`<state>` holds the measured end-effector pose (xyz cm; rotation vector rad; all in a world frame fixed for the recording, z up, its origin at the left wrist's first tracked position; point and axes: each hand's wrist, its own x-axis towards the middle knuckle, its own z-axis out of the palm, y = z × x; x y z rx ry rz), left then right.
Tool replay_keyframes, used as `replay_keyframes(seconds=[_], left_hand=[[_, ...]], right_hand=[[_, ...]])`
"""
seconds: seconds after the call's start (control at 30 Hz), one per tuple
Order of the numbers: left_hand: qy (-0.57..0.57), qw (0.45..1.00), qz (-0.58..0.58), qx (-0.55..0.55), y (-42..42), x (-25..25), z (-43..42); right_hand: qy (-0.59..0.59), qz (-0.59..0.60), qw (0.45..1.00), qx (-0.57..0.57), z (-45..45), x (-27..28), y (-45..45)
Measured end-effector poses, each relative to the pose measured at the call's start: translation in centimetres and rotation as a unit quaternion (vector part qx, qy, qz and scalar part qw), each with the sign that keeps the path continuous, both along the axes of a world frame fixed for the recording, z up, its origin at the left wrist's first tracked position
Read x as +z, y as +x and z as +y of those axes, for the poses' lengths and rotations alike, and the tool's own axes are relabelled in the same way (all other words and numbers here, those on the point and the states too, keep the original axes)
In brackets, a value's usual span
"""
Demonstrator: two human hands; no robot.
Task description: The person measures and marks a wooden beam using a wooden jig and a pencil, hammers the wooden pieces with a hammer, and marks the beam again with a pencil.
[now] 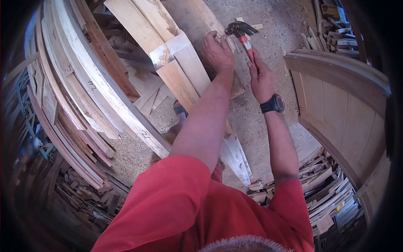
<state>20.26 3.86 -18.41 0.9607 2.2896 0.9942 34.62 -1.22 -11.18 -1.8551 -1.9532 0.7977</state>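
My right hand (263, 80) is wrapped around the red handle of a claw hammer (249, 49). The hammer's black head (240, 29) is at the far end, just right of my left hand. Bent fingers and thumb show on my left hand (218, 53), closed at a wooden board (237, 86) that runs under it. What they pinch is too small or hidden to name. Left of that hand lies a wooden assembly of pale planks (191, 65) with a lighter crosspiece (170, 49).
Long curved boards (107, 90) are stacked at the left. A panelled wooden piece (331, 101) stands at the right. Offcuts (331, 185) are piled at lower right, and more scrap wood (338, 40) lies at upper right. The concrete floor (273, 25) shows beyond the hammer.
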Motion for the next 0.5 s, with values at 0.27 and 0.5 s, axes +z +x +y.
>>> replay_keyframes(seconds=[0.27,0.5], left_hand=[[0.014,0.996,0.085,0.003,0.1,-0.5,0.09],[0.014,0.996,0.089,0.004,0.14,-0.72,-0.04]], right_hand=[[0.093,0.041,0.994,0.045,-0.19,0.01,0.07],[0.042,-0.056,0.994,0.089,0.45,0.07,-0.21]])
